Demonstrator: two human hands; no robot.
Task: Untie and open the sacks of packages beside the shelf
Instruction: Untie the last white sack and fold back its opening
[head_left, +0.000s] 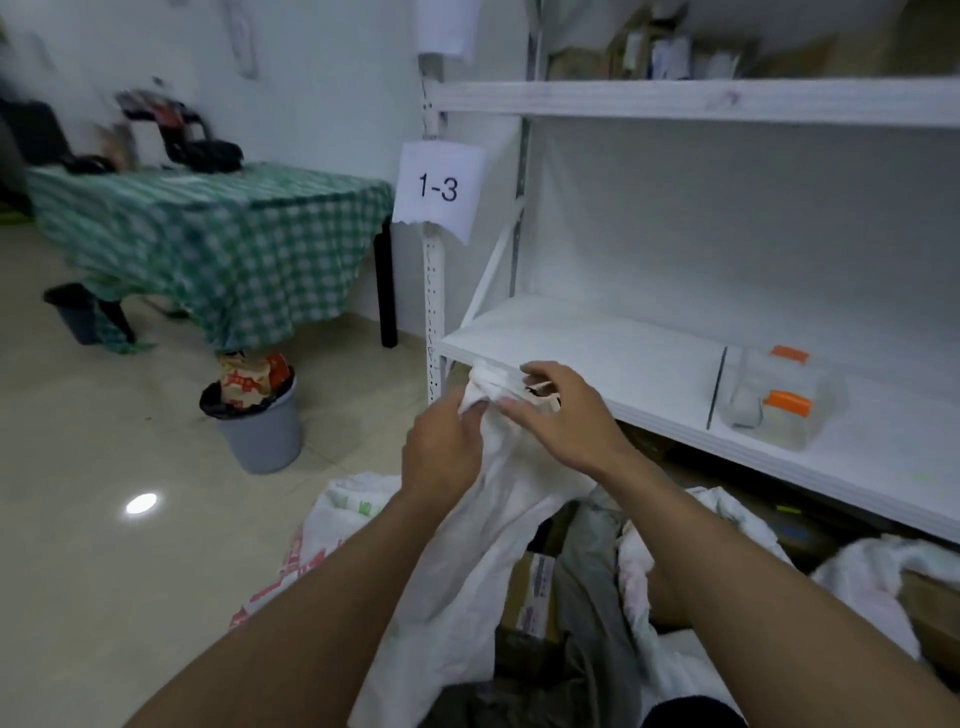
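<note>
A white woven sack (467, 571) stands on the floor beside the white shelf (597, 353), its gathered neck lifted to shelf height. My left hand (441, 449) grips the bunched neck from the left. My right hand (558, 415) pinches the top of the neck and a thin tie there. Below my arms the sack gapes, showing a cardboard box (532, 587) and grey packages (592, 571). A second white sack (878, 571) lies to the right under the shelf.
A grey bin (262, 431) stuffed with rubbish stands on the tiled floor at left. Behind it is a table with a green checked cloth (218, 234). A "1-3" label (439, 187) hangs on the shelf post. Two orange-lidded containers (784, 410) sit on the shelf.
</note>
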